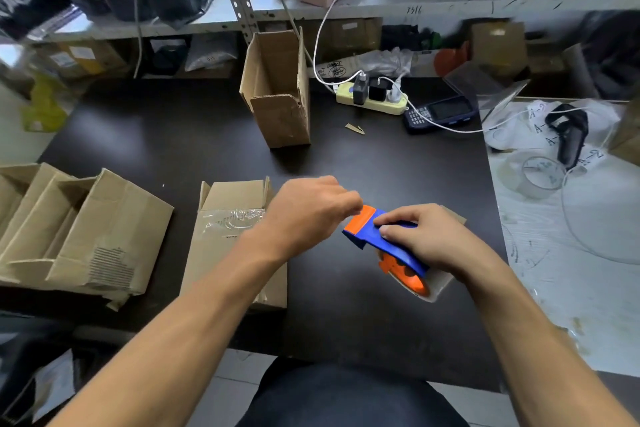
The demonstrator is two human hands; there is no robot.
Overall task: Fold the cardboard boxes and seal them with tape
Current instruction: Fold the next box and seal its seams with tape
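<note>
A: Quick one. What are my hands on?

B: Your right hand (pixel 427 239) is wrapped over the blue and orange tape dispenser (pixel 388 246), fingers curled round its handle, held just above the dark worktop (pixel 346 156). Your left hand (pixel 308 211) is at the dispenser's front edge, fingertips pinched together. It looks like it's picking at the tape end, though the tape itself is too clear for me to see.

A: And the boxes?

B: One flat box (pixel 228 232) lies just left of your left wrist, with an old strip of clear tape across it. An upright open box (pixel 277 90) stands further back. A crushed stack of cartons (pixel 79 232) sits at the far left edge.

A: How do I do this bit well?

B: I'd say free a good length of tape first. Keep the right hand steady so the roll doesn't spin loose, and pull straight off the blade so the strip doesn't fold on itself. Then bring it to a box seam. None looks freshly sealed yet.

A: Anything nearby to mind?

B: A power strip (pixel 372 97) with its white cable at the back, and a spare tape roll (pixel 540 177) on the right.
</note>
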